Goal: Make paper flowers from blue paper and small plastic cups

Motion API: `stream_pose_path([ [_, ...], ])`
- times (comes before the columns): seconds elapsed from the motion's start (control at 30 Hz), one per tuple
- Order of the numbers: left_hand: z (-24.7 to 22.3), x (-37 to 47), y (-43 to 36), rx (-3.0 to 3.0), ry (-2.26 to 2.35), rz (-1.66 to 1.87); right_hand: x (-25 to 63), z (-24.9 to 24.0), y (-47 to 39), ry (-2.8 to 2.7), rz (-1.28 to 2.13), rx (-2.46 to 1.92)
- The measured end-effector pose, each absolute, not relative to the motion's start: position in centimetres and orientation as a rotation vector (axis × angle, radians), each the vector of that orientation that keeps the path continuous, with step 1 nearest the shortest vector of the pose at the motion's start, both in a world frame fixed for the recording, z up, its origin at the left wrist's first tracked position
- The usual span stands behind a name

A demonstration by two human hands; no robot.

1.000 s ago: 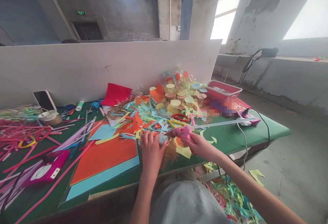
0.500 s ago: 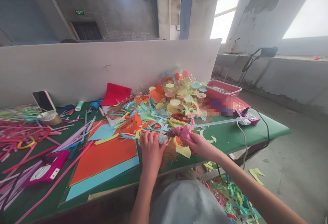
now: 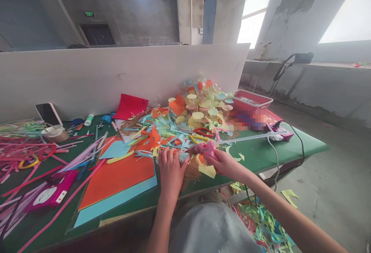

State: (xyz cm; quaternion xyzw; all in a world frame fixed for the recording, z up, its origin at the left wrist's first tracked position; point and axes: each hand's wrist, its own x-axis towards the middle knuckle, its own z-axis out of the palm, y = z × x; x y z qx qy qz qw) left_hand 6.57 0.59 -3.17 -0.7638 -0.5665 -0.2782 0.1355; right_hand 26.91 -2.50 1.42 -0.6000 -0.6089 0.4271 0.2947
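Note:
My right hand is wrapped round a pink glue gun, whose nozzle points left. A long clear glue stick sticks out from its back. Close to the nozzle, my left hand holds a small, clear, rounded piece between thumb and fingers; its details are too small to tell. Brown fibrous material and a yellow paper scrap lie below the gun. Red-handled scissors rest behind it among paper scraps.
Orange paper lies left of my hands. Further left are pink strips, a magenta box and a phone. Behind stand a pile of paper discs and a pink basket. A cable hangs over the right edge.

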Motion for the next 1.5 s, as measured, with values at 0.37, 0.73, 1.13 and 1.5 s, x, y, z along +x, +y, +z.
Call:
stream_pose_path([
  [0.37, -3.0, 6.7, 0.6, -2.210, -1.642, -0.801, 26.9, 1.3, -2.6, -1.638, 1.090, -1.599],
  [0.73, -3.2, 6.6, 0.7, -2.201, -1.635, -0.813, 26.7, 1.2, -2.7, -1.633, 1.101, -1.607],
  [1.13, -3.1, 6.6, 0.6, -2.201, -1.630, -0.809, 27.0, 0.3, -2.5, -1.592, 1.158, -1.551],
  [1.5, -3.2, 6.6, 0.6, -2.197, -1.622, -0.819, 26.9, 0.3, -2.1, -1.520, 1.221, -1.460],
])
